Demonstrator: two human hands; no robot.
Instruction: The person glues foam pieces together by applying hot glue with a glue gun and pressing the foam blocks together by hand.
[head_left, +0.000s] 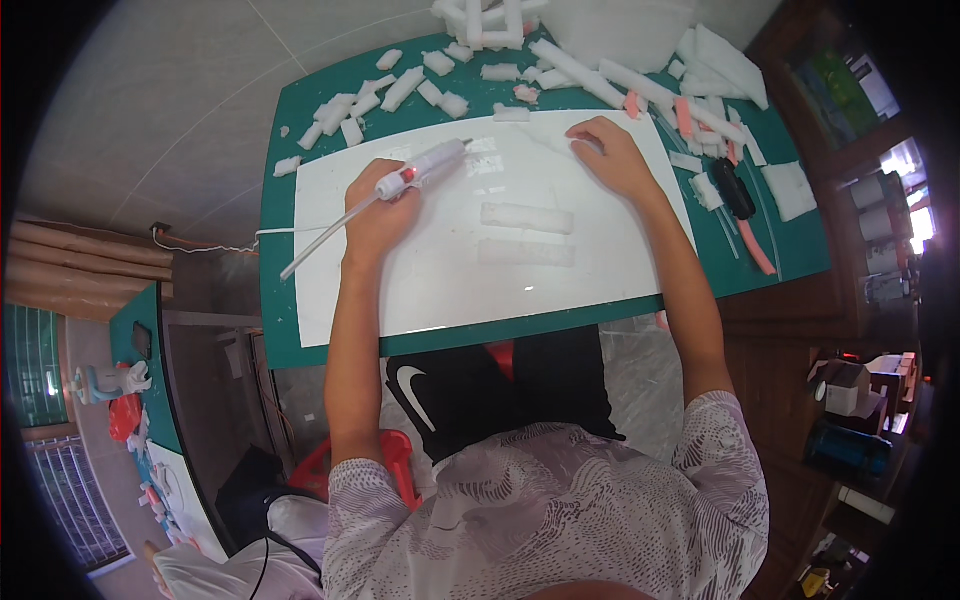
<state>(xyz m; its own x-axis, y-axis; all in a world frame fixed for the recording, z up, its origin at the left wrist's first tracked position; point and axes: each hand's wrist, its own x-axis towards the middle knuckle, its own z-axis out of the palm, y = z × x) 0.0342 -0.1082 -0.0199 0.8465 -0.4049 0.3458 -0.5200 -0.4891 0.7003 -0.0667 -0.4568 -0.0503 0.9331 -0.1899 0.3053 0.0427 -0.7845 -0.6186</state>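
Note:
My left hand (385, 205) is closed around a white hot glue gun (425, 168), whose metal nozzle points to the upper right. A long translucent glue stick (330, 235) sticks out of its back end toward the lower left. My right hand (612, 155) rests over the right part of the white board (430, 290), fingers curved, with a gap between thumb and forefinger and nothing plainly held. Between my forearms, two white foam strips lie on the board roughly parallel, an upper foam strip (527, 218) and a lower foam strip (525, 252).
Several white foam pieces (403, 90) lie along the far edge of the green tabletop (290, 205). At the right are pink foam strips (757, 245) and a black-handled tool (733, 188). A foam frame (483, 22) stands at the back. Another person (240, 540) sits at a lower-left table.

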